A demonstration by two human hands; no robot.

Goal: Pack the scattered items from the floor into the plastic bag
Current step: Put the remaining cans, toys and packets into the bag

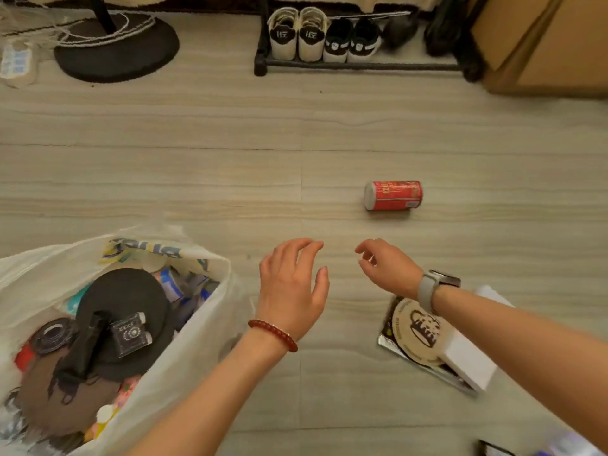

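A white plastic bag (39,268) stands open at the lower left, holding a black round item, packets and other things. A red drink can (393,195) lies on its side on the floor, up and right of my hands. My left hand (291,287), with a red bead bracelet, hovers empty with fingers spread just right of the bag. My right hand (386,266), with a grey watch on the wrist, is empty with fingers loosely curled, below the can. Under my right forearm lie a round coaster-like disc (416,330), a white box (467,363) and a silver packet.
A black shoe rack (358,65) with several shoes stands at the back. A fan's round black base (118,51) sits at the back left with cables and a power strip. A cardboard box (552,44) fills the top right corner. A dark item (493,450) pokes in at the bottom right.
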